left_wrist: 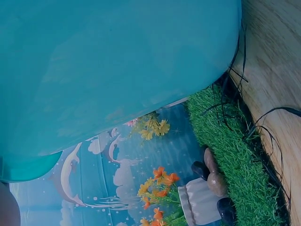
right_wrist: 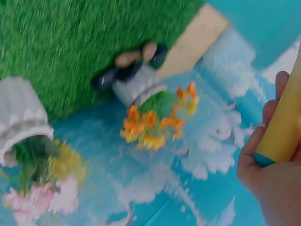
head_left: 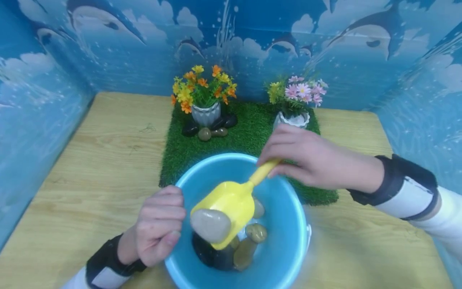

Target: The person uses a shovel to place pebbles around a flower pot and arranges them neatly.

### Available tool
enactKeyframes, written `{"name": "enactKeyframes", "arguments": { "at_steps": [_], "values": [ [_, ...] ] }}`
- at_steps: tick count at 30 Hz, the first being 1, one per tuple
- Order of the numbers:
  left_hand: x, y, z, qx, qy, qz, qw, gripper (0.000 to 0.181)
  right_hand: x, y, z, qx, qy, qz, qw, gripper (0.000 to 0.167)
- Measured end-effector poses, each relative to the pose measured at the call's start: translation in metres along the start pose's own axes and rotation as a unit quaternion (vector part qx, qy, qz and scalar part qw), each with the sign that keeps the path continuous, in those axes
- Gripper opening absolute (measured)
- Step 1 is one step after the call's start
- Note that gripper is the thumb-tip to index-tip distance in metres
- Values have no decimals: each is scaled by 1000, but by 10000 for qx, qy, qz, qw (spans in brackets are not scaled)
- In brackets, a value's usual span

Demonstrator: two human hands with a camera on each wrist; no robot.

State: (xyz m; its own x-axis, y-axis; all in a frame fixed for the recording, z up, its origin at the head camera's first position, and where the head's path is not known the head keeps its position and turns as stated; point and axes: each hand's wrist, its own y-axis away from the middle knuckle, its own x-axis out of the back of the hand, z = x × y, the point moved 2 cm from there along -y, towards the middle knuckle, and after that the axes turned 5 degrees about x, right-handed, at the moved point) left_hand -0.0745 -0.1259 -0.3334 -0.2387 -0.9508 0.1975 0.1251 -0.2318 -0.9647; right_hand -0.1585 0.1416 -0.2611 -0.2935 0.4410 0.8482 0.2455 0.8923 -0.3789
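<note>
My right hand (head_left: pixel 303 156) grips the handle of a yellow toy shovel (head_left: pixel 231 196) above the bucket. On the shovel's blade lies a large pale grey stone (head_left: pixel 211 225), near its front edge. The blue bucket (head_left: pixel 234 158) stands below, with black stones (head_left: pixel 221 257), brown stones (head_left: pixel 245 253) and another grey stone (head_left: pixel 258 208) inside, partly hidden by the shovel. At the bucket's left rim my left hand (head_left: pixel 160 224) holds on with curled fingers. In the right wrist view, the handle's teal end (right_wrist: pixel 264 160) shows beside the palm.
Behind the bucket, a green turf mat (head_left: pixel 249 136) lies on the wooden table (head_left: pixel 108 160). It bears a pot of orange and yellow flowers (head_left: pixel 205 114), a pot of pink flowers (head_left: pixel 292 120), and black and brown stones (head_left: pixel 204 134). Dolphin-printed blue walls (head_left: pixel 234 48) surround the table.
</note>
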Motion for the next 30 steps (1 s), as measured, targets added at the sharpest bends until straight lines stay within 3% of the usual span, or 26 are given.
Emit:
{"name": "enactKeyframes", "arguments": {
  "at_steps": [3, 7, 14, 21, 27, 30],
  "values": [
    [1, 1, 0, -8, 7, 4, 10000, 49, 10, 1, 11, -145, 211, 218, 9994, 29],
    [0, 2, -1, 13, -10, -26, 10000, 49, 19, 6, 29, -692, 597, 408, 9950, 23],
    [1, 4, 0, 27, -86, -36, 10000, 50, 22, 4, 62, -1865, 1310, 304, 9732, 19],
    [2, 5, 0, 116, -88, -58, 9999, 50, -9, -7, 102, -2977, 1132, -216, 9477, 19],
    [0, -4, 2, 163, -99, -74, 9998, 50, -38, -23, 121, -3446, 921, -597, 9323, 24],
    [0, -6, 3, 167, -111, -85, 9998, 51, -49, -29, 127, -3548, 776, -692, 9291, 26]
  ]
}}
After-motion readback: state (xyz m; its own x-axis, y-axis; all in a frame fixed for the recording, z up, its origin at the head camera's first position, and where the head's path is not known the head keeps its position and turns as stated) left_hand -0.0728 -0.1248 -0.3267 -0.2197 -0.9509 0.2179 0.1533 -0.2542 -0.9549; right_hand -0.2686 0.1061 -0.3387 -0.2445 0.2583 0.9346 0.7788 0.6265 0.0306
